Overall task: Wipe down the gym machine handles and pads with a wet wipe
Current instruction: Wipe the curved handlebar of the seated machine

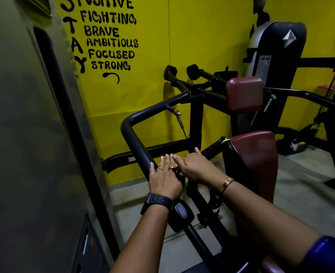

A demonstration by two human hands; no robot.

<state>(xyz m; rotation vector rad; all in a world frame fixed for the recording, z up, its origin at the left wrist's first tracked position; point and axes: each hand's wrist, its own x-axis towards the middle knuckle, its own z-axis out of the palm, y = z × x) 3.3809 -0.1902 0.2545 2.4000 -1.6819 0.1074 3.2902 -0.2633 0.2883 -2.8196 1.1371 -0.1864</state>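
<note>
Down at the near end of a thick black tubular machine arm (137, 138), both hands meet. The left hand (165, 179), wearing a dark wristwatch (156, 201) and rings, lies flat over the tube with its fingers straight and spread a little apart, clamped on nothing. The right hand (199, 167), with a gold bangle (228, 182) and a dark band at the wrist, reaches across from the right so that its fingertips touch the left hand's fingers; its fingers are loosely extended, and whether they pinch anything beneath cannot be told. No wet wipe can be made out; if one is there, the hands cover it. Just under the left wrist a dark rounded pivot housing (181, 214) joins the arm to the black frame below. Right of the hands a knurled black handle with a yellow-green ring (217, 146) juts up beside a tall maroon vinyl seat pad (259, 160), and above that sits a smaller maroon vinyl chest pad (244, 94). Farther back two black foam-capped grips (182, 72) rise against a yellow painted wall with black lettering (198, 32), next to a black and grey weight-stack tower (275, 54). A grey metal panel (24, 134) fills the left side close to the arm, crowding that side.
</note>
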